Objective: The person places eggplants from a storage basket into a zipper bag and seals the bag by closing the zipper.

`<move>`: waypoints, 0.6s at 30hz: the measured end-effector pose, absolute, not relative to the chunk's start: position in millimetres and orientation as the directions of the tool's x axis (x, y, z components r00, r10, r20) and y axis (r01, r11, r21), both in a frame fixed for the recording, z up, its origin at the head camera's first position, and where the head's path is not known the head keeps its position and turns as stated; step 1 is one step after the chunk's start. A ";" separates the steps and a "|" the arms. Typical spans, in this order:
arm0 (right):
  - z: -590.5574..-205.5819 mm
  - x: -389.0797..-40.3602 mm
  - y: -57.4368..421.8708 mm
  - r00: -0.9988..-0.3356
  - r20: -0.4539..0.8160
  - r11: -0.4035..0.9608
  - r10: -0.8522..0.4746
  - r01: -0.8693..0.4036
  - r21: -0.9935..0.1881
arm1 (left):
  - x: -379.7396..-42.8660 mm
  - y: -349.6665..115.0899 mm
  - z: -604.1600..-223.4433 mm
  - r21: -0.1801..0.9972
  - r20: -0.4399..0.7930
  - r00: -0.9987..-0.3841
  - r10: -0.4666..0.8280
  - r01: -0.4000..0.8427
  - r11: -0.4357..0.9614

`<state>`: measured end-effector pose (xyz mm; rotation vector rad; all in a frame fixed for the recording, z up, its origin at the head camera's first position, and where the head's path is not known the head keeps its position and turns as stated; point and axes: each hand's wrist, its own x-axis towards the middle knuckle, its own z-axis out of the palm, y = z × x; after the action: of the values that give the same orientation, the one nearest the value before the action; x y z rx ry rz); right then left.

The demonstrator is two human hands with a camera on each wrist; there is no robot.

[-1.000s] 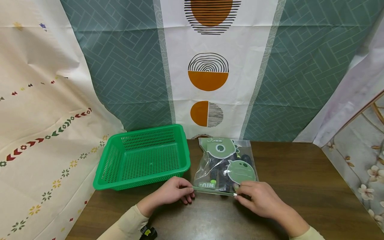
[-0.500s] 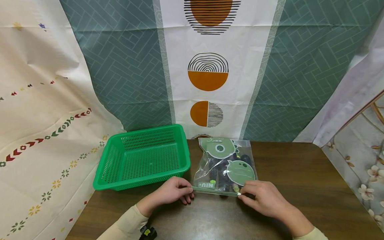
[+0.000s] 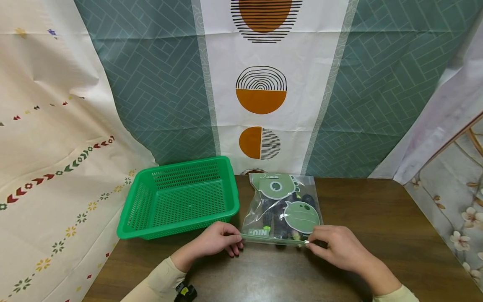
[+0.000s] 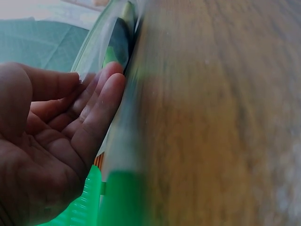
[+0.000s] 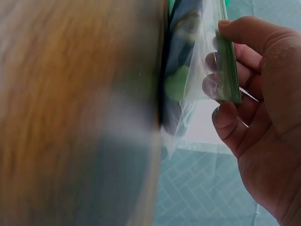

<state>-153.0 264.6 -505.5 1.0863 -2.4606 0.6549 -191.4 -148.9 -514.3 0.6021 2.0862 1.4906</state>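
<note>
A clear zip bag (image 3: 279, 214) with green cartoon prints lies on the table. Dark, elongated things with green ends, like small eggplants, show through its plastic. My left hand (image 3: 219, 240) pinches the left end of the green zip strip between thumb and forefinger, its other fingers loosely bent below. At the strip's right part, my right hand (image 3: 337, 246) pinches the white slider (image 3: 306, 242) between thumb and forefinger. In the right wrist view, the thumb presses the green zip strip (image 5: 229, 70) and several fingers lie behind the clear plastic. The left fingertips hide the strip's left end.
Left of the bag stands a green plastic basket (image 3: 188, 205) with perforated walls and nothing in it. The brown wooden table (image 3: 392, 226) runs back to a patterned curtain (image 3: 260, 117). A cream cloth (image 3: 56, 188) hangs along the left side.
My right hand has moved right along the zip strip, taking the white slider with it. My left hand holds the left end, almost still. The basket stays put.
</note>
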 end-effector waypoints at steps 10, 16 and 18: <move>-503.4 -153.3 273.4 -0.665 0.476 0.607 -0.575 -0.738 -0.296 | -192.5 -150.6 -513.6 0.951 -0.152 -0.773 0.615 0.056 0.305; -503.4 -154.2 279.4 -0.685 0.456 0.623 -0.569 -0.721 -0.305 | -192.4 -151.5 -513.0 0.952 -0.150 -0.774 0.615 0.056 0.302; -502.7 -154.0 280.6 -0.694 0.444 0.628 -0.567 -0.713 -0.312 | -192.2 -152.1 -512.5 0.952 -0.145 -0.775 0.615 0.060 0.300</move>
<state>-154.0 280.6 -502.7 1.0313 -2.5494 0.6812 -192.2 -152.1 -512.5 0.5992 2.0815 1.4923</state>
